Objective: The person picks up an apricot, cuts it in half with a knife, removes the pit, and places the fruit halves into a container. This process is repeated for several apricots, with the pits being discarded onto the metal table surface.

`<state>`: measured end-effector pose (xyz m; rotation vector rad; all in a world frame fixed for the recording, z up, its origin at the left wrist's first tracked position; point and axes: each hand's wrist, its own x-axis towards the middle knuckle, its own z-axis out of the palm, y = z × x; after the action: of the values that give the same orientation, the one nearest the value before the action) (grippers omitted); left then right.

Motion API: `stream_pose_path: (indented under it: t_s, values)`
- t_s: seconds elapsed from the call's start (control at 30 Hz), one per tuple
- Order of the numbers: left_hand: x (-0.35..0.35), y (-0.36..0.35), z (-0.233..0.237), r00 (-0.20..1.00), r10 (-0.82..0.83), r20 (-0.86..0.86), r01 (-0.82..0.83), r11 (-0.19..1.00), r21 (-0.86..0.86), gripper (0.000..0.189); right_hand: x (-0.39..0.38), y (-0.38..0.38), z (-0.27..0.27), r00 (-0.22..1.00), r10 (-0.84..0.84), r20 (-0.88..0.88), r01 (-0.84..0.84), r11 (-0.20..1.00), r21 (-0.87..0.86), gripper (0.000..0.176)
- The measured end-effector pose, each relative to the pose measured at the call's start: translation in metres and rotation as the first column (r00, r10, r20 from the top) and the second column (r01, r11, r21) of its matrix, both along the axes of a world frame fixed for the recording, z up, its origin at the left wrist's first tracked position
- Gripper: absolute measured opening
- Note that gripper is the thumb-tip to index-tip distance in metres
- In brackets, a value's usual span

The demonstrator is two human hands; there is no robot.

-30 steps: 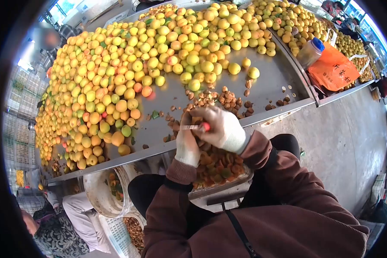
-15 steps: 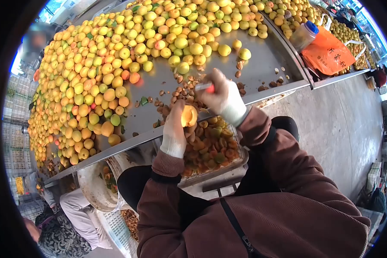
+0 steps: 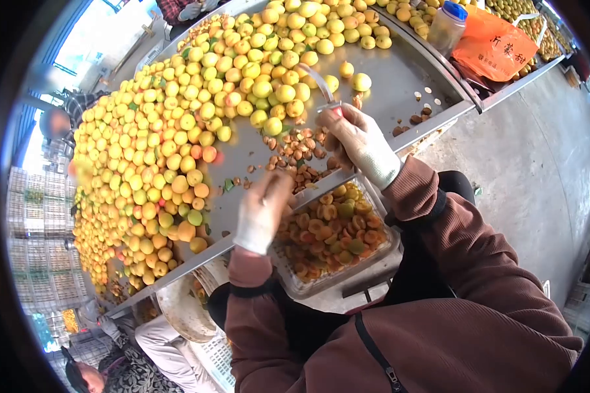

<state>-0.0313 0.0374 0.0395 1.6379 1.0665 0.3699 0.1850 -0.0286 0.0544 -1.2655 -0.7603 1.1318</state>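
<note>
My right hand (image 3: 357,134), in a white glove with bare fingertips, is closed round the red handle of a small curved knife (image 3: 320,84). The blade points up and left over the metal table (image 3: 246,145). My left hand (image 3: 265,206), gloved the same way, is smeared by motion above the table's front edge; whether anything is in its fingers cannot be made out. Between and beyond the hands lies a heap of brown apricot pits (image 3: 300,145). Below them a clear plastic tub (image 3: 388,254) holds many halved apricots (image 3: 331,226).
Whole apricots (image 3: 157,150) are piled across the table's left and back. At the back right are a blue-lidded jar (image 3: 447,29) and an orange bag (image 3: 491,46). A white bucket (image 3: 185,304) stands under the table edge. Another person (image 3: 128,363) sits at lower left.
The apricot half seen in my left hand no longer shows; that hand has dropped slightly. My right hand has shifted right, the knife blade now clearly visible. The whole view has turned slightly.
</note>
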Motion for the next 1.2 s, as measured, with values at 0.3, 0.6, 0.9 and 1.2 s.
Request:
stream_pose_path:
  t_s: [0.3,0.6,0.9,1.2]
  values:
    - [0.075,0.119,-0.023,0.701,0.048,-0.712,0.344,0.851,0.396,0.064,0.000,-0.004,-0.003,0.999,0.047,0.017,-0.047,0.999,-0.022,0.038]
    - [0.060,0.095,-0.021,0.941,0.137,0.311,-0.055,0.964,-0.261,0.025,0.010,-0.007,-0.007,0.996,0.073,0.048,-0.078,0.991,0.109,0.036]
    - [0.018,-0.016,0.012,0.637,0.309,0.707,0.133,0.859,-0.495,0.038,-0.021,-0.025,-0.004,0.944,0.322,-0.075,-0.308,0.939,0.150,0.039]
    - [0.000,-0.024,-0.009,0.608,0.193,0.770,0.136,0.930,-0.340,0.052,-0.060,-0.016,-0.037,0.976,0.217,0.019,-0.215,0.945,0.245,0.040]
